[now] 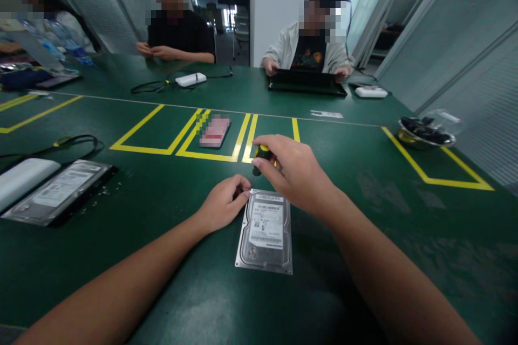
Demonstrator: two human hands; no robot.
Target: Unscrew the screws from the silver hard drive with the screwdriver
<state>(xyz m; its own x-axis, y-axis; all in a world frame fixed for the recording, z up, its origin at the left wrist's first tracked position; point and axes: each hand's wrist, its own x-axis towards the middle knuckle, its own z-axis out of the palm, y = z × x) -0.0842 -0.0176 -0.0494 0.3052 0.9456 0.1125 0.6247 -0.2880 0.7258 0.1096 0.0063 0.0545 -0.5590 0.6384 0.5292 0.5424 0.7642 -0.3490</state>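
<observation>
A silver hard drive [264,232] with a white label lies flat on the green table in front of me. My right hand [293,170] is closed round the black and yellow handle of a small screwdriver [261,159]. The screwdriver stands nearly upright, its thin shaft pointing down at the drive's far left corner. At that same corner my left hand [226,202] has its fingers curled, with thumb and fingertips against the drive's edge. The very tip of the shaft is too small to make out.
A second hard drive [60,191] lies at the left beside a white power bank [26,180], with small bits scattered nearby. Yellow tape marks rectangles around a pink-screened phone [215,132] and a metal bowl [424,135] of dark items. Across the table, people sit; one holds a black panel [307,83].
</observation>
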